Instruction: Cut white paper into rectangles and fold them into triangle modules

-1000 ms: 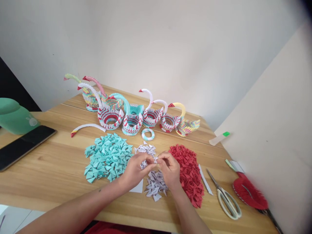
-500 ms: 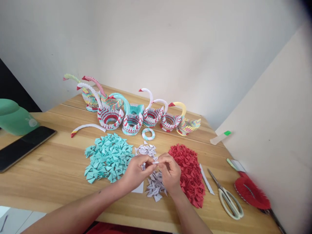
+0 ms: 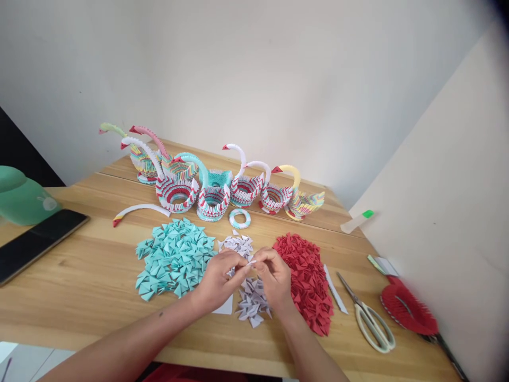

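Note:
Between my two hands a small folded white paper piece is pinched at its ends. My left hand has thumb and forefinger closed on its left end. From the other side, my right hand grips it with the fingertips. Below and behind the hands lie loose white folded paper triangles. A heap of turquoise paper triangles is to the left, and a heap of red paper triangles to the right. Part of a white paper sheet shows beneath my left wrist.
Several folded-paper swans stand along the back, with a paper ring and a loose white swan neck before them. Scissors, a paper strip and a red brush lie right. A phone and green container stand left.
The view has shifted slightly, so everything sits a little further left. Both hands stay together on the white paper piece, with its angle and the fingers slightly changed.

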`<state>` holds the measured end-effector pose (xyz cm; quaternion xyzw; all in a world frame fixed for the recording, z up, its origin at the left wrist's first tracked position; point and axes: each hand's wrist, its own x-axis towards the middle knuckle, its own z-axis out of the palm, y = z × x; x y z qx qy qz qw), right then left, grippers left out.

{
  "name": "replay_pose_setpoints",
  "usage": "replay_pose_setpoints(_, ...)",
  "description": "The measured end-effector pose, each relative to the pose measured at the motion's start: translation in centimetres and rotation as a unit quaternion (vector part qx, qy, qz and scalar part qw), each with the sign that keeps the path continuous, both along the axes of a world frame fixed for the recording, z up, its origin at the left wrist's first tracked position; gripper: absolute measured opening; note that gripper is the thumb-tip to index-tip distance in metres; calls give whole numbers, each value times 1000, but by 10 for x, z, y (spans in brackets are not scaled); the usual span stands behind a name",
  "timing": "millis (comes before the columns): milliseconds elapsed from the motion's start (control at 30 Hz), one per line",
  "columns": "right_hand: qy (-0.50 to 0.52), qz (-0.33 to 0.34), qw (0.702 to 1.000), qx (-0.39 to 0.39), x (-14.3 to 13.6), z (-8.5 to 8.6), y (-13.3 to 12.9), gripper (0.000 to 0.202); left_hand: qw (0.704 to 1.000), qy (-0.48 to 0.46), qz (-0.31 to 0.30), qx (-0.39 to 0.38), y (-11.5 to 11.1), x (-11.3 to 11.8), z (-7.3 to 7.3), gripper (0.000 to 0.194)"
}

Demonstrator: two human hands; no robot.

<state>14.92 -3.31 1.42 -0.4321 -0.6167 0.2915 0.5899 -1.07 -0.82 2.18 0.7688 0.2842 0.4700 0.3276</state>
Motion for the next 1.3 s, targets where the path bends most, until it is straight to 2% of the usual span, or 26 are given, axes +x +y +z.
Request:
replay_pose_setpoints(100, -39, -8, 999, 0, 5, 2, 1, 2, 1000, 6, 1, -24, 0, 0, -1, 24)
replay_pose_setpoints(167, -78, -12, 997, 6, 7, 6, 1, 3, 1000, 15, -2, -9, 1, 0, -2, 24)
replay_pose_setpoints(367, -169, -13, 984, 47, 5, 13, -4, 15, 992, 52, -5, 117, 3, 1, -4, 22)
replay_pose_setpoints(433, -163, -14, 986, 34, 4, 12, -4, 15, 996, 44, -7, 77, 2, 1, -4, 24)
replay_pose_setpoints(500, -139, -24, 990, 12, 3, 8, -4, 15, 999, 20, -22, -22, 0, 3, -4, 24)
replay_pose_setpoints(600, -106, -46, 993, -9, 3, 2, -3, 13, 985, -22, -54, -161, -1, 5, -4, 18)
replay_pose_setpoints(667, -94, -53, 994, -9, 3, -1, -1, 12, 977, -36, -63, -200, -1, 7, -5, 15)
replay_pose_setpoints(767, -89, -60, 994, 2, 3, -4, 0, 9, 975, -40, -56, -210, 2, 7, -6, 15)
replay_pose_setpoints(867, -113, -77, 990, 26, 3, -3, 0, 4, 981, -36, -36, -187, 5, 6, -7, 14)
replay_pose_setpoints(900, -127, -83, 988, 35, 3, -2, 0, 9, 985, -28, -23, -169, 5, 5, -8, 14)
replay_pose_setpoints(967, -156, -80, 983, 56, 3, 1, 0, 15, 994, 1, 6, -113, 6, 4, -7, 14)
replay_pose_setpoints(1067, -170, -62, 980, 89, 3, 5, 0, 11, 998, 42, 33, -26, 6, 1, -5, 13)
replay_pose_setpoints(1300, -178, -58, 979, 74, 6, 6, 2, 6, 998, 47, 27, 33, 7, -3, 3, 18)
